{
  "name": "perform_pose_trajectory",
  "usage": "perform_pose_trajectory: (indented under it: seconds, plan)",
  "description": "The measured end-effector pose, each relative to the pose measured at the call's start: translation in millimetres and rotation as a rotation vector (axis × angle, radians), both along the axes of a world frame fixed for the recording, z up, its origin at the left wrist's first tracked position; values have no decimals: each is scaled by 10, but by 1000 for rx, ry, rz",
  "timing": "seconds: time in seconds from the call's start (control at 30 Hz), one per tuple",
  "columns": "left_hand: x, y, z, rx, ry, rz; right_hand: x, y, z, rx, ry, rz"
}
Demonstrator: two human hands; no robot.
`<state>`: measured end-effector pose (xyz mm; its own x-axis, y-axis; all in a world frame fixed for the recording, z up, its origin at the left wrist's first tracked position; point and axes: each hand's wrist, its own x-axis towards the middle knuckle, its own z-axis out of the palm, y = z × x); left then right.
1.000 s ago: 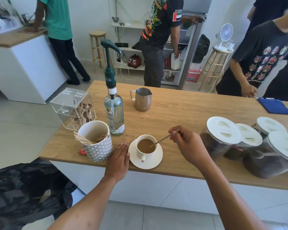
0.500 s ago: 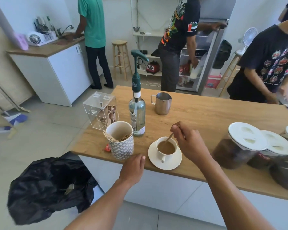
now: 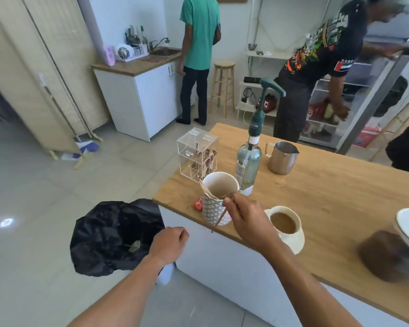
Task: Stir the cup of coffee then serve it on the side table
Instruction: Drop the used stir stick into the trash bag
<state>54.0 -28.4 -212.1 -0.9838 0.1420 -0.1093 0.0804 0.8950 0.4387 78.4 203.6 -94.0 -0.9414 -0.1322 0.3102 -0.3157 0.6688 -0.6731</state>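
A white cup of milky coffee stands on a white saucer near the front edge of the wooden counter. My right hand is left of the cup, out over the counter's edge, pinching a thin wooden stir stick that points down. The stick is out of the coffee. My left hand hangs off the counter with its fingers curled and nothing in it, above a black rubbish bag.
A patterned holder with wooden sticks stands just behind my right hand. Behind it are a pump bottle, a clear sachet box and a steel jug. Lidded jars stand at the right. Two people stand beyond the counter.
My right hand lifted the stick out of the cup and moved left past the counter's edge. My left hand came off the counter and curled. The view swung left.
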Motion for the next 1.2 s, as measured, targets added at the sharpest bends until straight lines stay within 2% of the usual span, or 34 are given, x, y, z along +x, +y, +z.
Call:
perform_pose_trajectory:
  seconds: [0.13,0.23,0.47,0.9,1.2]
  plan:
    - [44,-440,43,26,-21,98,-117,-440,-112,35,-69,98]
    - [38,-802,38,29,-22,166,-248,-807,-186,49,-31,176]
    - [-57,-1483,65,-13,1,257,-579,-1574,-321,43,-125,253]
    - [-551,-2616,12,4,-12,349,-1296,-2767,-644,86,-235,309]
    - [-839,-3146,-205,33,-39,341,-1690,-3319,-978,147,-349,303]
